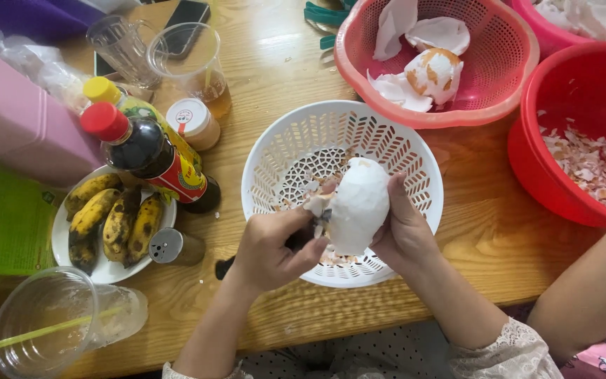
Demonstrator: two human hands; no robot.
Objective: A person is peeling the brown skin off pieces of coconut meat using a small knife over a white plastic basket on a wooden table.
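Over a wooden worktop (275, 91), a person's two bare hands work on a white, peeled coconut (358, 203) held above a white slotted colander (394, 151). The right hand (405, 231) cups the coconut from its right side and underneath, fingers wrapped against the white flesh, so its grip is closed around the fruit. The left hand (271, 245) is clenched on a dark-handled knife (296, 242), whose handle end pokes out behind the fist near the colander's rim; the blade meets the coconut's lower left edge, where a ragged flap of white hangs. The coconut lies immediately to the right of the knife hand, touching the blade, with its long axis running roughly upright in view, tilted slightly to the right at the top. Both hands touch it or the tool on it; the right hand carries its weight.

Brownish shavings lie in the colander beneath. Beyond it, a pink basket (506, 84) holds another partly pared coconut (433, 74) and white pieces, and a red basin (555, 175) at right holds thin scraps. To the left stand a dark sauce bottle (152, 158), a plate of spotted bananas (110, 224) and clear plastic cups (191, 60). Another person's forearm (590, 288) enters at lower right.
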